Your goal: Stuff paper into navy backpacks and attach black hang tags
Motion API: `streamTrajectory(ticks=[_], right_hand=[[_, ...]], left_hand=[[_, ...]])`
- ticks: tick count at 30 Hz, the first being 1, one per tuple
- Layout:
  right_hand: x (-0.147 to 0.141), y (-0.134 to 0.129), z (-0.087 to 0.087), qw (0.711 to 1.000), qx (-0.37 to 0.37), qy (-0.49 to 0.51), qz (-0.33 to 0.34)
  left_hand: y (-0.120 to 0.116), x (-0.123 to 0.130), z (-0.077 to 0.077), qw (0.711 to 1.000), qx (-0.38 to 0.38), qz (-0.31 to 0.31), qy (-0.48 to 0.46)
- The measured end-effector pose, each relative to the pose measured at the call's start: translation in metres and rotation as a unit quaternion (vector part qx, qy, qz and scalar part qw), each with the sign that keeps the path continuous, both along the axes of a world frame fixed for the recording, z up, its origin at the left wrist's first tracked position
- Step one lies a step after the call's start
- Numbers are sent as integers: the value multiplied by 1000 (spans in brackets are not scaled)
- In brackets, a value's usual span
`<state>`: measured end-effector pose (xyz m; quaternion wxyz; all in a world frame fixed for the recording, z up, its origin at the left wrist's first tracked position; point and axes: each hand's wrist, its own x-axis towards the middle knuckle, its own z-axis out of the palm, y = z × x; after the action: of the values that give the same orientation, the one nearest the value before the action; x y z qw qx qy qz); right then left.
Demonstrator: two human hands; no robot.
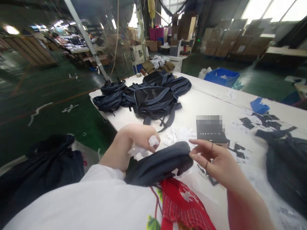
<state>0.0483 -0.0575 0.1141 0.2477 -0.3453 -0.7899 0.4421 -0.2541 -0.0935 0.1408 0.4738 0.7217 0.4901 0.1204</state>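
Observation:
A dark navy fabric bag (pixel 163 163) lies at the table's near edge, against the person's body. Crumpled white paper (pixel 153 141) is in my left hand (pixel 141 135), whose fingers are curled round it above the bag's left part. My right hand (pixel 213 158) is at the bag's right end, thumb and index finger apart with their tips at or very near the fabric; it holds nothing that I can see. Rings of dark material show on two of its fingers. White paper scraps (pixel 176 135) lie just behind the bag.
Dark backpacks (pixel 153 99) are piled across the white table (pixel 203 99). A black box (pixel 211 131), small dark pieces (pixel 263 121) and a blue container (pixel 259 106) lie to the right. Another dark bag (pixel 285 163) is at far right; dark fabric (pixel 48 172) sits at lower left.

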Motion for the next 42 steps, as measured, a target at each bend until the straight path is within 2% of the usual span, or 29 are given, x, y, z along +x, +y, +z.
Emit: streamTrajectory(ticks=[2,6,11,14,16,18,20,23,27,29,31,33,36,38,42], right_hand=[[-6,3,7,999,34,-34,24],[-19,-3,20,991,68,-91,72],[-21,-27,18,982,69,-147,98],[-25,-43,9,979,107,-161,64],[-31,-49,4,972,165,-164,18],[-39,-50,3,957,229,-179,-24],[-47,-49,5,936,280,-212,-40],[-56,-43,9,908,313,-276,-47],[-63,-19,3,888,306,-316,-135],[-63,0,-2,896,273,-306,-170],[-60,15,-3,911,236,-291,-171],[-54,21,1,914,218,-297,-168],[-44,15,14,905,202,-324,-186],[-40,6,22,903,184,-342,-186],[-42,-2,29,893,162,-381,-175]], left_hand=[[-15,-4,-13,996,-10,-30,-81],[-24,3,-33,988,15,-23,-149],[-22,1,-38,976,-3,6,-219],[-21,-2,-35,973,-1,-8,-231],[-19,-1,-32,970,12,4,-244],[-15,2,-32,967,34,9,-251],[-8,8,-36,968,48,-14,-247],[5,16,-45,963,62,-37,-258],[23,26,-50,956,110,51,-269],[31,35,-48,955,80,85,-271],[37,49,-48,947,26,108,-302],[40,64,-49,919,-7,148,-365],[41,82,-51,867,-19,218,-448],[41,89,-51,858,-32,222,-463],[41,102,-50,888,-53,164,-426]])
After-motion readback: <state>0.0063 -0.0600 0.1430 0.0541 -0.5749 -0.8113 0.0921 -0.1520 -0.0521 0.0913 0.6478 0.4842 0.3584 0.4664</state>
